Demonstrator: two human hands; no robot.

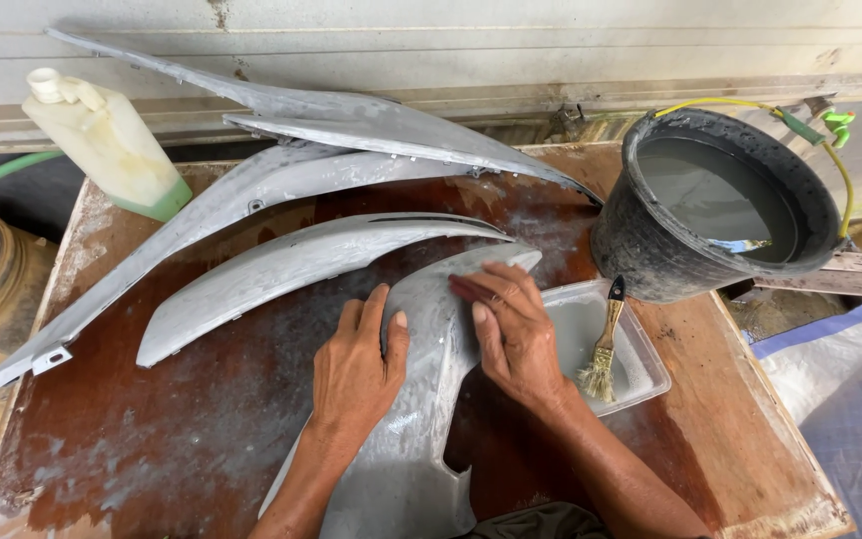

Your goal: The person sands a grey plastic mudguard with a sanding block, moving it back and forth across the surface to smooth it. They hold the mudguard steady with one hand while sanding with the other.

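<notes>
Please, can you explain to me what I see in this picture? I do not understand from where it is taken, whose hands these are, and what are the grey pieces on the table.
There is one picture, taken by a camera worn on a person's head, looking down at that person's own two bare hands. No machine is involved.

The left hand rests flat on a curved grey panel, pressing it down. The right hand presses a small reddish-brown pad against the same panel, near its upper end.

All lies on a worn wooden table. Behind the hands lie three more long grey panels, dusty and dull. On the right, a shallow plastic tray holds a small paintbrush. Beside it stands a black bucket with cloudy grey water. At the far left corner stands a pale plastic bottle.
</notes>
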